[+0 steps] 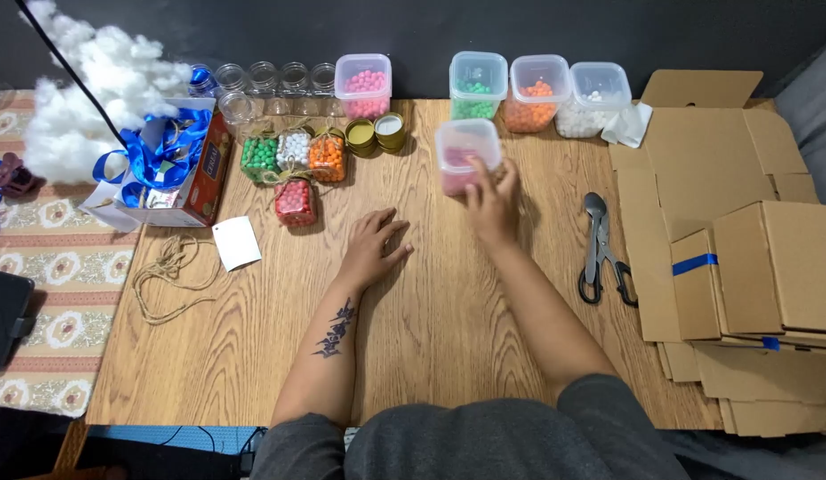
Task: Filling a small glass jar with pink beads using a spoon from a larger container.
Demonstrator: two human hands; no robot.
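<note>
from the head camera, you are looking down at a wooden table [431,338] with both of your bare arms reaching forward. your right hand [493,200] is gripping the near side of a clear plastic tub [466,153] with pink beads in its bottom, fingers curled up against its wall; the tub is sitting at the middle of the table, just in front of the back row of containers. your left hand [375,244] is lying flat on the wood, palm down, fingers loosely spread and holding nothing — it is just left of the right hand and apart from the tub.

along the back edge are standing a tub of pink beads [363,85], a tub of green beads [477,84], a tub of orange beads [537,92] and a tub of white beads [595,98]. to the left of them a row of empty glass jars [275,80] is lined up, and nearer you are four small filled jars [293,160] tied with twine — green, white, orange and red. two gold lids [375,133] are resting beside them.

on the right, a pair of scissors [601,251] is lying beside a stack of flat cardboard boxes [742,258]. on the left are a white tag [236,242], a loose coil of twine [168,276], a box with blue ribbon [168,164] and a heap of white stuffing [84,98].
</note>
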